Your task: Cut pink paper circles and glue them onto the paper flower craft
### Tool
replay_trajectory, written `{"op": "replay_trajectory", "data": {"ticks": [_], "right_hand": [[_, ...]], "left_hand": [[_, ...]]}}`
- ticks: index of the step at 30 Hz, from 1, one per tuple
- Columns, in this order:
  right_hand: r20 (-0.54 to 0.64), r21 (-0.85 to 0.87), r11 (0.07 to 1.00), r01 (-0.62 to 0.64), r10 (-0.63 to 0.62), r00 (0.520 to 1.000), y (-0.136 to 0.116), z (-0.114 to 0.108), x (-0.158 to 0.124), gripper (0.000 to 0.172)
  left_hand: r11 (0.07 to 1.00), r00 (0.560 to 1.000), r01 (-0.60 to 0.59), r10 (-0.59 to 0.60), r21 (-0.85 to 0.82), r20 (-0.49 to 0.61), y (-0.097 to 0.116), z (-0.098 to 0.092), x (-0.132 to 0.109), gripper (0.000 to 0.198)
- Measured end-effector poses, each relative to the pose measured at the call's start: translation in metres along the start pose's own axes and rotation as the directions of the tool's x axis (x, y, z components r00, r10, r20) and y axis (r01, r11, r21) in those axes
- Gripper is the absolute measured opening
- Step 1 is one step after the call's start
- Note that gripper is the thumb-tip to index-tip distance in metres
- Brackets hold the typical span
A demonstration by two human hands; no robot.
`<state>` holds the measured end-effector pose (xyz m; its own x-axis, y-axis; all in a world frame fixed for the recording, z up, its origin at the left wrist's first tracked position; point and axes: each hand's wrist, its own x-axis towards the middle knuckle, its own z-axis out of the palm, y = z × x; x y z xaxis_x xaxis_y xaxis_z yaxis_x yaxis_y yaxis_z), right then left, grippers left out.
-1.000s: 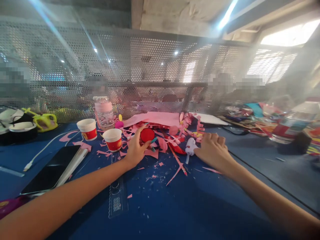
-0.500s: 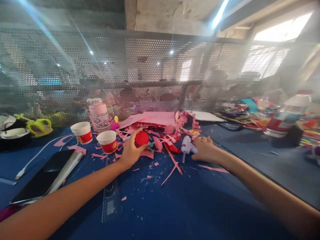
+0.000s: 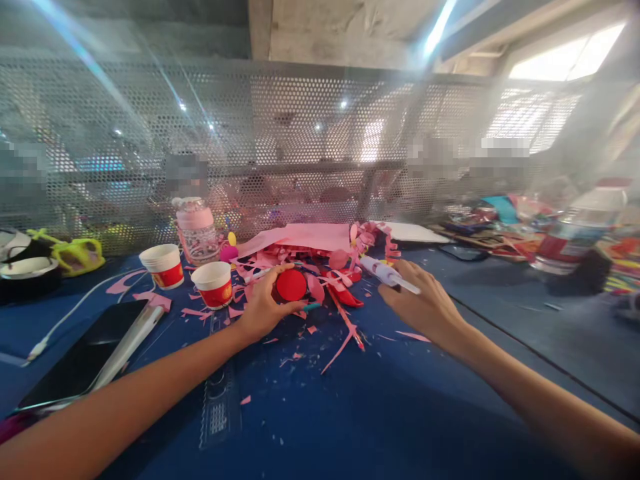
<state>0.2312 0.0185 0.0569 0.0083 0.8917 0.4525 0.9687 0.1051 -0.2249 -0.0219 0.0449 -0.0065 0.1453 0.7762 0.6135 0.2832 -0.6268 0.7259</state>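
My left hand [image 3: 263,304] curves its thumb and fingers around a red round piece [image 3: 291,286], its flat face turned toward me. A small teal item [image 3: 311,307] shows beside the thumb tip. On the other side, my right hand [image 3: 419,297] is closed on a pale lavender hot glue gun [image 3: 383,272]; a clear glue stick sticks out of its rear end toward me. Pink paper scraps [image 3: 345,277] and curled strips lie in a heap between and behind my hands.
Two red-and-white paper cups [image 3: 213,285] stand left of my left hand, near a pink-lidded jar [image 3: 196,230]. A phone [image 3: 85,353], a cable and a clear ruler [image 3: 219,407] lie closer in. At right stands a large bottle [image 3: 580,230]; a perforated metal screen [image 3: 300,147] rises behind.
My right hand has turned the glue gun, so its rear end now points toward me, and has come slightly nearer. My left hand has shifted the red round piece a little right and down.
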Motion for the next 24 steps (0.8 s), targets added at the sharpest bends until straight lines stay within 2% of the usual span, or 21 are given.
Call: {"op": "replay_trajectory", "data": {"ticks": [3,5,6,8,10,11,13,17,21,22,24], "right_hand": [[-0.109,0.146,0.985,0.097,-0.081,0.991,-0.009,-0.004,-0.01,0.007],[-0.153,0.258,0.949,0.183,-0.147,0.977,-0.01,-0.003,-0.013,0.007],[-0.157,0.315,0.926,0.209,-0.166,0.974,-0.01,-0.001,-0.014,0.008],[-0.148,0.413,0.881,0.231,-0.186,0.971,-0.006,0.002,-0.013,0.01],[-0.134,0.477,0.85,0.223,-0.18,0.975,-0.001,0.006,-0.011,0.01],[-0.117,0.52,0.83,0.203,-0.166,0.979,0.001,0.008,-0.009,0.01],[-0.036,0.647,0.753,0.116,-0.122,0.992,0.006,0.013,-0.005,0.013],[0.192,0.848,0.508,-0.15,-0.032,0.981,0.01,0.019,0.003,0.016],[0.286,0.899,0.37,-0.235,-0.088,0.954,0.013,0.018,0.01,0.016],[0.312,0.898,0.358,-0.255,-0.113,0.943,0.014,0.018,0.012,0.016],[0.385,0.877,0.368,-0.309,-0.155,0.91,0.016,0.016,0.013,0.016]], "left_hand": [[0.998,0.993,-0.015,0.022,-0.063,0.116,0.007,-0.002,-0.002,0.066],[0.996,0.96,-0.078,0.084,-0.033,0.267,0.012,-0.003,-0.003,0.063],[0.989,0.923,-0.146,0.133,0.009,0.361,0.014,-0.004,-0.004,0.062],[0.941,0.809,-0.326,0.231,0.085,0.541,0.018,-0.004,-0.005,0.061],[0.875,0.707,-0.466,0.282,0.127,0.649,0.02,-0.003,-0.006,0.063],[0.85,0.684,-0.506,0.291,0.148,0.669,0.021,-0.003,-0.006,0.062],[0.813,0.682,-0.547,0.292,0.202,0.671,0.022,-0.003,-0.006,0.063],[0.748,0.692,-0.607,0.33,0.269,0.642,0.022,-0.003,-0.007,0.073],[0.686,0.692,-0.669,0.434,0.287,0.577,0.02,-0.003,-0.008,0.076],[0.686,0.709,-0.662,0.44,0.303,0.551,0.019,-0.002,-0.008,0.077],[0.716,0.772,-0.602,0.411,0.353,0.485,0.017,-0.001,-0.009,0.081]]}}
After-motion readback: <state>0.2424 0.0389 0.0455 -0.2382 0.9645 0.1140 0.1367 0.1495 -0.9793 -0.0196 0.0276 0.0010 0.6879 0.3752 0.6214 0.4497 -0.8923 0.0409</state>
